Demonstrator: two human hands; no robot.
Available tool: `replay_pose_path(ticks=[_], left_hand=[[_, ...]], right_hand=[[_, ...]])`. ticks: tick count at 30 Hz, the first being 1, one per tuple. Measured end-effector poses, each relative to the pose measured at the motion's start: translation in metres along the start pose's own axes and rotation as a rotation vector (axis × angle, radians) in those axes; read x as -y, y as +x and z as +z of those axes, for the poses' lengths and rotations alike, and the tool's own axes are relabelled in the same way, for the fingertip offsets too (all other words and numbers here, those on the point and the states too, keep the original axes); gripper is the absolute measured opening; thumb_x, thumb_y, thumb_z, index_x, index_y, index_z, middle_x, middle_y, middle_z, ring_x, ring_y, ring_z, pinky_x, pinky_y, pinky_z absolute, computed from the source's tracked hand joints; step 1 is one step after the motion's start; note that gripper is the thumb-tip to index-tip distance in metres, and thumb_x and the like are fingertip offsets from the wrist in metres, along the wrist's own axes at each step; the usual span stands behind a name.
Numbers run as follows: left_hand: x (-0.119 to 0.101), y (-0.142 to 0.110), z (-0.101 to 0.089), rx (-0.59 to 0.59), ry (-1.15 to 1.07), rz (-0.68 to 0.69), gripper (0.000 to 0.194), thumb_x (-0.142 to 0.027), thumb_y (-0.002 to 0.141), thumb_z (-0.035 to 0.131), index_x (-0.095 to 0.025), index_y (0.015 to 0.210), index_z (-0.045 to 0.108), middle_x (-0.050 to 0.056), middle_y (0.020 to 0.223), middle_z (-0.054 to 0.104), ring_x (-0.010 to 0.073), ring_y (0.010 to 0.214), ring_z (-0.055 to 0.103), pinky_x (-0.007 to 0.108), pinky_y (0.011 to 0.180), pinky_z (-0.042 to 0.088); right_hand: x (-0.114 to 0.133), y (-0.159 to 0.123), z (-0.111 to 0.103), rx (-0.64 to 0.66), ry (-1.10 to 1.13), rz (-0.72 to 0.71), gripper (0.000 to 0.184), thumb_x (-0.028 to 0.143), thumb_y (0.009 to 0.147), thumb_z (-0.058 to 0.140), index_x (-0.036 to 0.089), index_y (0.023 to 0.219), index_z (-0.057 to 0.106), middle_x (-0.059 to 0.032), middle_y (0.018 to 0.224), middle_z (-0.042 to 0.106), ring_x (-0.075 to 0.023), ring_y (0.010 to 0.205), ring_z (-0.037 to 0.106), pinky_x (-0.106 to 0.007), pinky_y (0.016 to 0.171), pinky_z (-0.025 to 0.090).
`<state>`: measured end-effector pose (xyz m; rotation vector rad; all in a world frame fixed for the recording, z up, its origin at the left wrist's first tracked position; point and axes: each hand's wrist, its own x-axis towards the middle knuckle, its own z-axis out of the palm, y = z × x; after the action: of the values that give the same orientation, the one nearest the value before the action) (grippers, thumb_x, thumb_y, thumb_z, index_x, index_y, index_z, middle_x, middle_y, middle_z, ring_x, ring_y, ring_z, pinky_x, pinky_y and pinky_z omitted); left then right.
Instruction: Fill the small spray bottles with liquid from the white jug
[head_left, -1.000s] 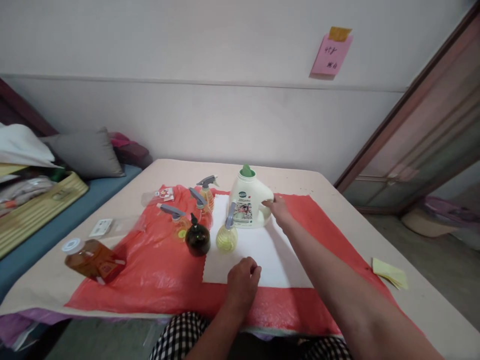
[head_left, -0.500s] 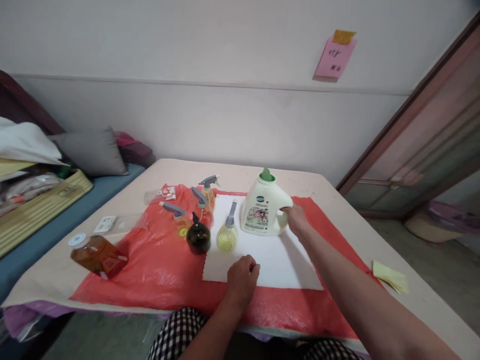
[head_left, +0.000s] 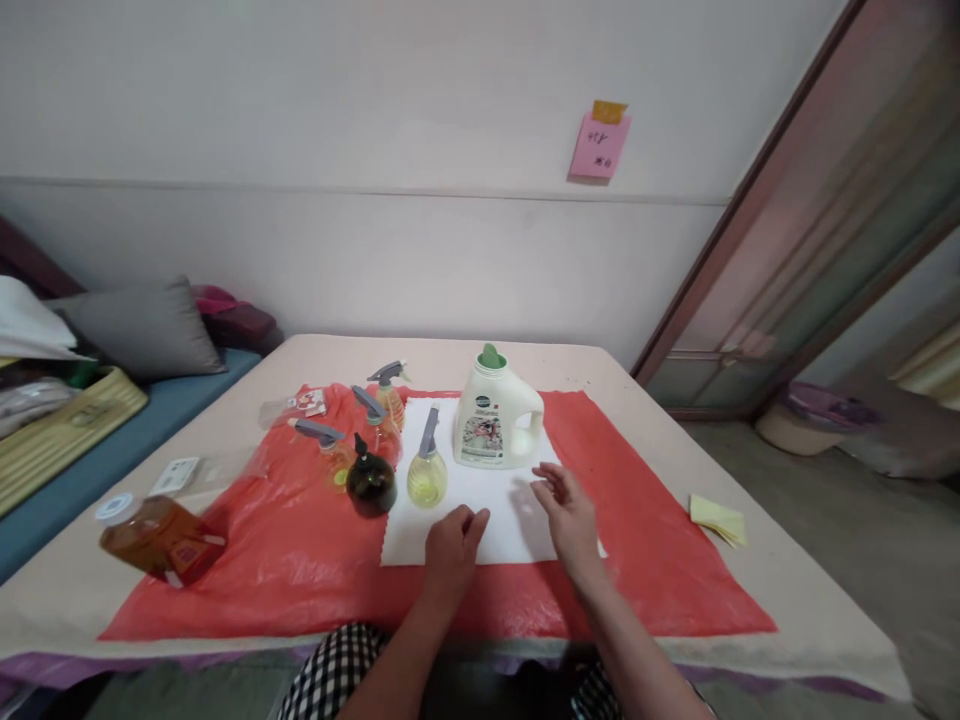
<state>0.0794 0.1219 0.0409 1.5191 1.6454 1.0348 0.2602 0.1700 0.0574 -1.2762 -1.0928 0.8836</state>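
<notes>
A cream-coloured detergent jug (head_left: 491, 425) stands upright on a white sheet (head_left: 499, 535), its green pouring spout exposed. My right hand (head_left: 568, 512) is in the air just in front of the jug, fingers apart and holding nothing. Over the front of the sheet, my left hand (head_left: 451, 545) is curled closed, with nothing visible in it. A clear spray bottle (head_left: 427, 478) holding yellowish liquid stands beyond it. To the left are a dark round pump bottle (head_left: 370, 482) and several orange-tinted spray bottles (head_left: 391, 405).
Red plastic sheeting (head_left: 300, 580) covers much of the table. A jar of amber liquid (head_left: 161, 540) lies tilted at left, near a clear plastic packet (head_left: 221, 468). Yellow paper (head_left: 718, 518) lies at right. A pink note (head_left: 600, 147) hangs on the wall.
My right hand has let go of the jug's handle, come back toward me and opened. The left hand stays closed over the sheet. The camera view has turned slightly right.
</notes>
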Motion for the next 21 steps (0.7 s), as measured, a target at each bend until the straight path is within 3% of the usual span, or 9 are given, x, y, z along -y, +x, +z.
replay_pose_path(ticks=[3, 6, 10, 21], left_hand=[[-0.001, -0.002, -0.003, -0.048, -0.151, -0.044, 0.057, -0.065, 0.093, 0.033, -0.023, 0.057, 0.045, -0.002, 0.048, 0.045, 0.0152, 0.050, 0.047, 0.028, 0.056, 0.035], [-0.001, -0.002, -0.005, -0.109, -0.297, -0.130, 0.064, -0.076, 0.088, 0.032, -0.024, 0.053, 0.044, -0.003, 0.041, 0.039, 0.0147, 0.042, 0.042, 0.028, 0.050, 0.034], [0.001, 0.000, -0.004, -0.128, -0.310, -0.199, 0.068, -0.079, 0.087, 0.029, -0.024, 0.050, 0.045, -0.002, 0.037, 0.039, 0.0148, 0.039, 0.043, 0.028, 0.048, 0.034], [0.004, 0.006, -0.001, -0.128, -0.265, -0.253, 0.074, -0.083, 0.085, 0.024, -0.023, 0.048, 0.046, 0.001, 0.035, 0.042, 0.0155, 0.037, 0.045, 0.029, 0.047, 0.035]], right_hand=[[-0.011, -0.016, 0.001, 0.025, -0.008, 0.075, 0.057, 0.076, 0.074, 0.060, 0.019, 0.071, 0.060, -0.0036, 0.064, 0.062, -0.0150, 0.057, 0.053, -0.030, 0.058, 0.044], [-0.010, -0.019, 0.003, 0.104, -0.021, 0.158, 0.071, 0.085, 0.081, 0.037, 0.021, 0.052, 0.049, -0.0018, 0.047, 0.050, -0.0121, 0.044, 0.042, -0.028, 0.048, 0.034], [-0.001, -0.017, 0.004, 0.187, -0.069, 0.223, 0.077, 0.085, 0.085, 0.022, 0.023, 0.043, 0.038, 0.0000, 0.037, 0.038, -0.0106, 0.039, 0.035, -0.027, 0.046, 0.028], [0.004, -0.013, 0.009, 0.201, -0.121, 0.265, 0.076, 0.076, 0.092, 0.022, 0.024, 0.039, 0.035, 0.0016, 0.035, 0.032, -0.0110, 0.039, 0.031, -0.029, 0.051, 0.027]])
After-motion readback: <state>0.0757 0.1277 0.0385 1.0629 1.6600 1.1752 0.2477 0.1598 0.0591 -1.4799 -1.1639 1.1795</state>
